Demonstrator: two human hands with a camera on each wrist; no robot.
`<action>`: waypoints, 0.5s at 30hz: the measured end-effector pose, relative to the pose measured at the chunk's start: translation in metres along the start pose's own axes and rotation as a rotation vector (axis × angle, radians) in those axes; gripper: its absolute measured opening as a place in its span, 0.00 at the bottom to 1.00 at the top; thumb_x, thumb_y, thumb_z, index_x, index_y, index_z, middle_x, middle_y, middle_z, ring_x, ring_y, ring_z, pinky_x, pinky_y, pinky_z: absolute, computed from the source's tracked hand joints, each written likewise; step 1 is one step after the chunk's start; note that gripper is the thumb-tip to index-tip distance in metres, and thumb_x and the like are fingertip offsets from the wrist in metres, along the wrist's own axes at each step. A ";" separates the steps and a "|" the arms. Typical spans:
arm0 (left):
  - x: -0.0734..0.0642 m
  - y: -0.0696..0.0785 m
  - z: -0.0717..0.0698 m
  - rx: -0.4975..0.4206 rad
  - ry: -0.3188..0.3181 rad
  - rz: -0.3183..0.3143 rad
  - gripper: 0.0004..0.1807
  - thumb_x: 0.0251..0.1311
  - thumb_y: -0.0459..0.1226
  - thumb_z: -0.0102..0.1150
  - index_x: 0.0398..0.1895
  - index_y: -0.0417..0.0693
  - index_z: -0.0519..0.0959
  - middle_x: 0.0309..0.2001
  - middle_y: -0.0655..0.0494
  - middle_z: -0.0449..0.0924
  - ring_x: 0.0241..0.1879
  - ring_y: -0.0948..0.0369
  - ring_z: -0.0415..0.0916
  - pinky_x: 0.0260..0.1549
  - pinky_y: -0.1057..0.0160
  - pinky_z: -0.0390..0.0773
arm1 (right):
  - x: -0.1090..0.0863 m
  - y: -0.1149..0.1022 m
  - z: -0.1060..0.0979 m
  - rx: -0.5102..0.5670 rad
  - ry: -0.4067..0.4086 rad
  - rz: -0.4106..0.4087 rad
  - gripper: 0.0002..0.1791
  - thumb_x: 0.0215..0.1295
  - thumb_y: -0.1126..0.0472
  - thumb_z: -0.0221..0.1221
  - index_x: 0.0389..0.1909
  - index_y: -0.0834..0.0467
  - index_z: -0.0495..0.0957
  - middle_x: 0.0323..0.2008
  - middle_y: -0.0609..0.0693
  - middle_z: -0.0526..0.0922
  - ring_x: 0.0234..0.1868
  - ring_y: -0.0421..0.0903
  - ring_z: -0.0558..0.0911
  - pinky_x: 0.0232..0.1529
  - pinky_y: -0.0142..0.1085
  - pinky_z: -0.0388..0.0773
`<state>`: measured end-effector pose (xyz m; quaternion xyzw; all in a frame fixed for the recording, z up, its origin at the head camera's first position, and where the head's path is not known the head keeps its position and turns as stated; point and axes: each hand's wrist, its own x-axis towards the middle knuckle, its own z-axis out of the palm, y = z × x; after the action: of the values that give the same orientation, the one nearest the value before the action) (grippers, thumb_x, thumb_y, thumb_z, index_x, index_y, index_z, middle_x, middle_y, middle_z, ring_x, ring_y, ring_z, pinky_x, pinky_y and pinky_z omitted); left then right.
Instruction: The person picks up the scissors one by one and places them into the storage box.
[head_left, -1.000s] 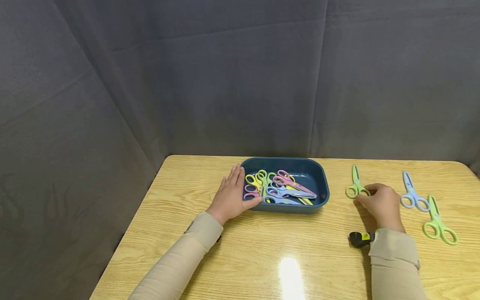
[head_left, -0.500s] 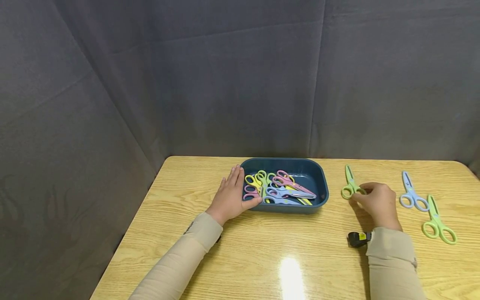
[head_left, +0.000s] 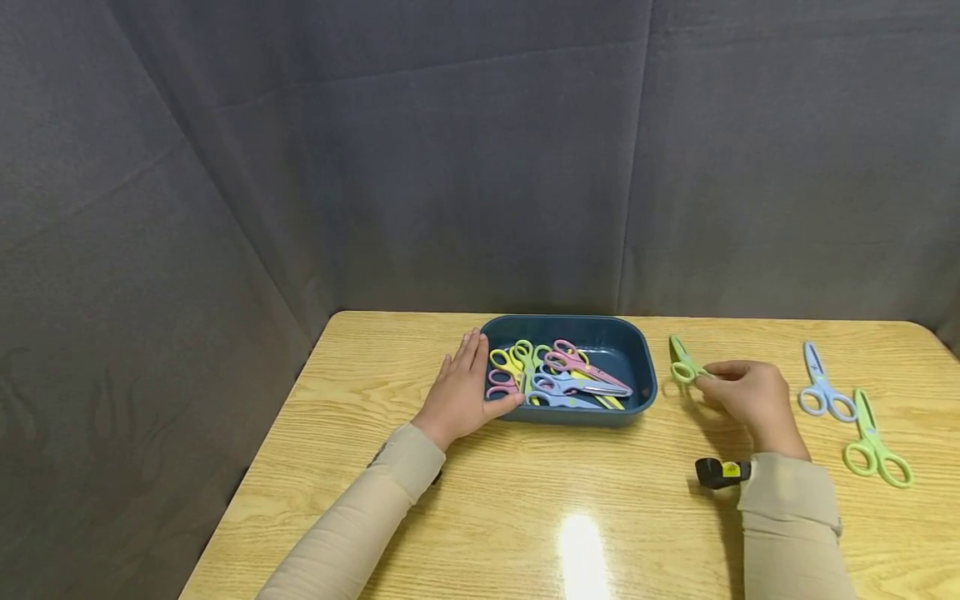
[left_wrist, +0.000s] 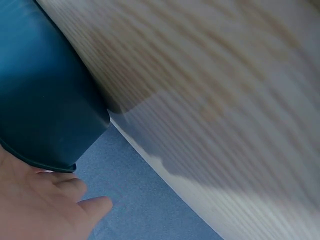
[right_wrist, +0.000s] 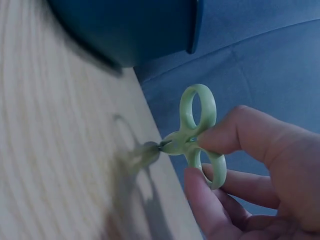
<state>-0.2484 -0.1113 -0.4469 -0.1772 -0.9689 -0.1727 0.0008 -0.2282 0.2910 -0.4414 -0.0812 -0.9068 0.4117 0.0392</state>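
My right hand [head_left: 752, 402] pinches one handle loop of the green scissors [right_wrist: 172, 145] between thumb and fingers. In the right wrist view the scissors are tilted, loops raised, with their shadow on the table beside them. My left hand [head_left: 459, 392] rests with straight fingers against the left end of a dark blue bin [head_left: 643, 392], its thumb at the front rim. Inside the bin lie several scissors: pink scissors [head_left: 592, 372], light blue scissors [head_left: 558, 385], yellow scissors [head_left: 507, 363] and green scissors [head_left: 527, 358]. The left wrist view shows the bin's outer wall [left_wrist: 45, 95] and the fingers at its rim.
To the right of my right hand, blue scissors [head_left: 821, 390] and another pair of green scissors [head_left: 870, 433] lie on the wooden table [head_left: 510, 517]. A grey cloth curtain [head_left: 480, 167] hangs behind the table's far edge.
My right hand has moved slightly left with the green scissors, which now tilt up off the table and sit closer to the bin. The left hand and bin stay nearly still.
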 end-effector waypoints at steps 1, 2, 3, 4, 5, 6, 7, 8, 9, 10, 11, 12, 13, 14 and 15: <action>0.000 0.000 0.000 -0.001 0.003 0.001 0.62 0.61 0.71 0.51 0.81 0.39 0.41 0.82 0.46 0.35 0.81 0.52 0.32 0.76 0.45 0.43 | 0.000 -0.002 0.000 0.009 -0.008 0.008 0.26 0.64 0.52 0.66 0.54 0.69 0.83 0.44 0.62 0.87 0.36 0.39 0.79 0.35 0.31 0.76; 0.000 0.000 0.000 0.000 0.000 -0.001 0.62 0.61 0.72 0.51 0.81 0.39 0.41 0.82 0.46 0.35 0.81 0.52 0.32 0.76 0.45 0.43 | -0.001 -0.003 -0.001 0.016 -0.015 0.013 0.26 0.65 0.52 0.66 0.54 0.69 0.83 0.46 0.62 0.87 0.37 0.40 0.80 0.36 0.31 0.76; 0.000 0.000 0.001 0.000 0.002 0.000 0.62 0.61 0.72 0.51 0.81 0.39 0.41 0.82 0.46 0.35 0.81 0.52 0.32 0.76 0.45 0.43 | -0.001 -0.005 -0.001 0.024 -0.017 0.017 0.26 0.65 0.52 0.65 0.54 0.69 0.82 0.47 0.63 0.86 0.38 0.42 0.81 0.37 0.32 0.76; 0.000 0.000 0.001 0.000 0.002 0.000 0.62 0.61 0.72 0.51 0.81 0.39 0.41 0.82 0.46 0.35 0.81 0.52 0.32 0.76 0.45 0.43 | -0.002 -0.006 -0.002 0.029 -0.020 0.018 0.26 0.65 0.52 0.65 0.55 0.69 0.82 0.49 0.65 0.85 0.40 0.45 0.81 0.39 0.33 0.76; 0.000 -0.001 0.001 0.000 0.003 0.001 0.62 0.61 0.72 0.51 0.81 0.39 0.41 0.82 0.46 0.35 0.81 0.52 0.32 0.76 0.45 0.43 | -0.004 -0.008 -0.003 0.034 -0.024 0.021 0.26 0.65 0.52 0.65 0.56 0.69 0.82 0.52 0.66 0.84 0.43 0.48 0.82 0.42 0.36 0.76; 0.001 -0.001 0.001 0.001 0.003 0.002 0.62 0.61 0.72 0.51 0.81 0.39 0.41 0.82 0.46 0.35 0.81 0.52 0.32 0.76 0.45 0.43 | -0.005 -0.009 -0.004 0.045 -0.034 0.027 0.27 0.66 0.52 0.64 0.57 0.69 0.81 0.54 0.67 0.82 0.47 0.53 0.82 0.45 0.39 0.77; 0.001 0.000 0.001 0.003 0.001 0.001 0.62 0.61 0.72 0.51 0.81 0.39 0.41 0.82 0.46 0.35 0.81 0.53 0.32 0.76 0.45 0.43 | -0.006 -0.011 -0.006 0.057 -0.046 0.033 0.28 0.66 0.51 0.64 0.58 0.69 0.80 0.57 0.68 0.80 0.51 0.57 0.81 0.48 0.42 0.77; 0.001 0.000 0.001 0.004 0.000 0.000 0.62 0.61 0.72 0.51 0.81 0.39 0.41 0.82 0.46 0.35 0.81 0.53 0.31 0.76 0.45 0.43 | -0.007 -0.012 -0.008 0.071 -0.056 0.037 0.29 0.67 0.50 0.63 0.59 0.69 0.80 0.59 0.69 0.78 0.55 0.60 0.79 0.51 0.47 0.76; 0.001 0.000 0.001 0.005 0.000 0.001 0.62 0.61 0.72 0.51 0.81 0.39 0.41 0.82 0.46 0.35 0.81 0.53 0.31 0.76 0.45 0.43 | -0.008 -0.014 -0.010 0.092 -0.069 0.041 0.30 0.68 0.50 0.63 0.60 0.69 0.79 0.62 0.70 0.76 0.59 0.64 0.76 0.54 0.51 0.75; 0.001 0.000 0.001 0.006 -0.001 0.000 0.62 0.61 0.72 0.51 0.81 0.39 0.41 0.82 0.46 0.35 0.81 0.53 0.31 0.76 0.45 0.43 | -0.009 -0.015 -0.012 0.099 -0.075 0.042 0.30 0.68 0.49 0.62 0.61 0.69 0.78 0.63 0.70 0.75 0.61 0.65 0.74 0.55 0.54 0.73; 0.001 0.000 0.001 0.007 -0.002 0.000 0.62 0.61 0.72 0.51 0.81 0.39 0.41 0.82 0.46 0.35 0.81 0.53 0.31 0.76 0.45 0.42 | -0.009 -0.017 -0.014 0.115 -0.082 0.045 0.31 0.69 0.49 0.62 0.61 0.69 0.78 0.64 0.70 0.74 0.63 0.67 0.72 0.57 0.56 0.72; 0.001 0.000 0.001 0.007 -0.002 -0.001 0.62 0.61 0.72 0.51 0.81 0.39 0.41 0.82 0.46 0.35 0.81 0.53 0.31 0.76 0.45 0.42 | -0.010 -0.019 -0.015 0.127 -0.086 0.048 0.31 0.69 0.48 0.62 0.62 0.69 0.77 0.65 0.70 0.73 0.64 0.67 0.71 0.58 0.58 0.71; 0.000 0.000 0.000 0.005 -0.004 -0.003 0.62 0.61 0.72 0.51 0.81 0.39 0.41 0.82 0.46 0.35 0.81 0.53 0.31 0.76 0.45 0.42 | -0.010 -0.021 -0.016 0.135 -0.080 0.047 0.31 0.69 0.48 0.62 0.62 0.69 0.77 0.65 0.70 0.73 0.64 0.67 0.71 0.58 0.58 0.70; 0.000 0.000 0.000 0.004 -0.004 -0.003 0.62 0.61 0.72 0.51 0.81 0.39 0.41 0.82 0.46 0.35 0.81 0.53 0.31 0.76 0.45 0.42 | -0.011 -0.023 -0.017 0.142 -0.071 0.044 0.31 0.69 0.48 0.62 0.61 0.69 0.78 0.64 0.70 0.73 0.64 0.66 0.71 0.58 0.58 0.71; 0.000 0.000 0.000 0.004 -0.005 -0.004 0.62 0.61 0.72 0.51 0.81 0.40 0.40 0.82 0.46 0.34 0.81 0.53 0.31 0.76 0.46 0.42 | -0.011 -0.026 -0.018 0.144 -0.060 0.041 0.31 0.69 0.49 0.63 0.61 0.69 0.78 0.64 0.69 0.74 0.63 0.66 0.72 0.56 0.56 0.71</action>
<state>-0.2488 -0.1114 -0.4473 -0.1756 -0.9696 -0.1702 -0.0016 -0.2178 0.2854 -0.4103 -0.0844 -0.8738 0.4788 0.0092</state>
